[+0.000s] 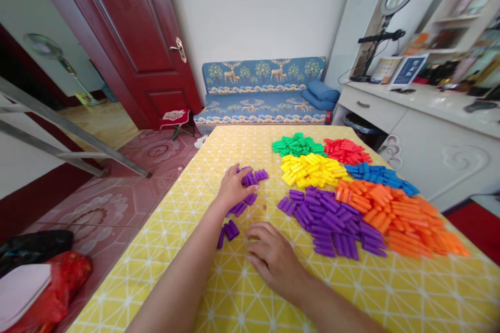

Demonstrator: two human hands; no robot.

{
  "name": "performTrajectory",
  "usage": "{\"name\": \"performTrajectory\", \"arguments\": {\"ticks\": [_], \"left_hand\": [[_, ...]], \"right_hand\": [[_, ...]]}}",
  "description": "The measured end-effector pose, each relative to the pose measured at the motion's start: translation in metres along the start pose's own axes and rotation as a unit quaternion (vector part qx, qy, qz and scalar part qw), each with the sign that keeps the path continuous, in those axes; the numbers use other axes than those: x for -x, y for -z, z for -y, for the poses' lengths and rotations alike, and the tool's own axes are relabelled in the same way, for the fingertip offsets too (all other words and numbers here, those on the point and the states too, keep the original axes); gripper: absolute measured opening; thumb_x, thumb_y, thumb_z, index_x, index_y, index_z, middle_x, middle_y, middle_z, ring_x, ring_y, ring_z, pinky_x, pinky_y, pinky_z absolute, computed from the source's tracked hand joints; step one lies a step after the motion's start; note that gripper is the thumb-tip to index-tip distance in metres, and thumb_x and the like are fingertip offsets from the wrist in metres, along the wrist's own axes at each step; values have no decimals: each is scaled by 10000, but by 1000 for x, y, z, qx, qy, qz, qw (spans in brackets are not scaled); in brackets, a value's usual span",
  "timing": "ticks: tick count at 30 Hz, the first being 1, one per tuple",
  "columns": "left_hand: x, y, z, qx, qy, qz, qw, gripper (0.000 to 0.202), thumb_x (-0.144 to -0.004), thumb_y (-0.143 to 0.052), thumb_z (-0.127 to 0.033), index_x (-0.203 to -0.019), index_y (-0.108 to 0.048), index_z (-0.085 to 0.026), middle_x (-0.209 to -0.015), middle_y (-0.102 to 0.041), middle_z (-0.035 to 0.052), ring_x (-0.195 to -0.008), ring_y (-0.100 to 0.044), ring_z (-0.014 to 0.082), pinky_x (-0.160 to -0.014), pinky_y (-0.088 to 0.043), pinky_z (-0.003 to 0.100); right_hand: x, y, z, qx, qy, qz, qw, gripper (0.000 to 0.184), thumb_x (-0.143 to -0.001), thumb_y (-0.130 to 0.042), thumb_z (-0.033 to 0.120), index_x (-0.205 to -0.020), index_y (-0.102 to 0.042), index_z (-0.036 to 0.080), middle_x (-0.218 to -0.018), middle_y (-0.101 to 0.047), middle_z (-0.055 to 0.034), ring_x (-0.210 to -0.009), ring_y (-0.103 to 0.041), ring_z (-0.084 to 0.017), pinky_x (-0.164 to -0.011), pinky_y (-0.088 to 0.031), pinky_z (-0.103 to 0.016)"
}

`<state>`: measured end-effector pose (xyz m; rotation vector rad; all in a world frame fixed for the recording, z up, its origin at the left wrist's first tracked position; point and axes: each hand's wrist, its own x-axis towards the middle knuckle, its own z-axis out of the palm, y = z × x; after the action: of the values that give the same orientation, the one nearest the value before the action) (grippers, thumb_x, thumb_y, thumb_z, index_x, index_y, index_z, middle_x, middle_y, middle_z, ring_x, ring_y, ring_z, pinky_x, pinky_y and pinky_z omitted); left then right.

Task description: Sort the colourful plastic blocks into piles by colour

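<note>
My left hand reaches out over a small loose group of purple plastic pieces left of the table's middle. Its thumb and fingers curl round some of them, and the palm hides part of the group. More purple pieces lie just below that wrist. Nearer to me, my right hand hovers low over or rests on the cloth, fingers half bent and apart with nothing seen in them. To its right spreads a large purple pile of short, tube-like pieces.
Beyond the purple pile lie yellow, green, red, blue and orange piles. A yellow patterned cloth covers the table. A blue sofa stands behind, a white cabinet right, a metal ladder left.
</note>
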<state>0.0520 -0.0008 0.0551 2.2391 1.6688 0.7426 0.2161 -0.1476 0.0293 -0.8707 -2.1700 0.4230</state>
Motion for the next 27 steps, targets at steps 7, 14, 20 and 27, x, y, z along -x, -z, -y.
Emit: {"name": "performTrajectory", "arguments": {"ticks": [7, 14, 20, 27], "left_hand": [[-31, -24, -11, -86, -8, 102, 991, 679, -728, -684, -604, -1349, -533, -376, -1517, -381, 88, -1405, -290, 412, -1102, -276, 590], [-3, 0, -15, -68, -68, 95, 991, 385, -737, -683, -245, -1119, -717, -281, -1137, -648, 61, -1017, -619, 223, -937, -473, 329], [36, 15, -21, 24, -73, 119, 990, 276, -743, -565, -133, -902, -763, -240, -910, -701, 19, -866, -641, 169, -827, -484, 260], [60, 13, -19, 83, -107, 133, 982, 304, -779, -561, -154, -1000, -736, -268, -944, -723, -1, -879, -648, 164, -841, -487, 259]], "right_hand": [[0, 2, -2, -24, -18, -18, 999, 74, -874, -607, 140, -876, -669, 180, -1018, -626, -76, -1057, -532, -210, -918, -479, -375], [1, 3, -6, -34, -45, -72, 996, 128, -884, -563, 120, -880, -660, 204, -1056, -624, -67, -1099, -535, -200, -949, -469, -368], [5, -3, -16, 86, -126, -106, 983, 501, -848, -513, 118, -1341, -499, 202, -1478, -391, -116, -1389, -320, -252, -1129, -325, -484], [-3, -10, -16, 182, -229, 1, 956, 695, -823, -559, 197, -1485, -351, 162, -1581, -232, -124, -1465, -161, -299, -1132, -302, -498]]}}
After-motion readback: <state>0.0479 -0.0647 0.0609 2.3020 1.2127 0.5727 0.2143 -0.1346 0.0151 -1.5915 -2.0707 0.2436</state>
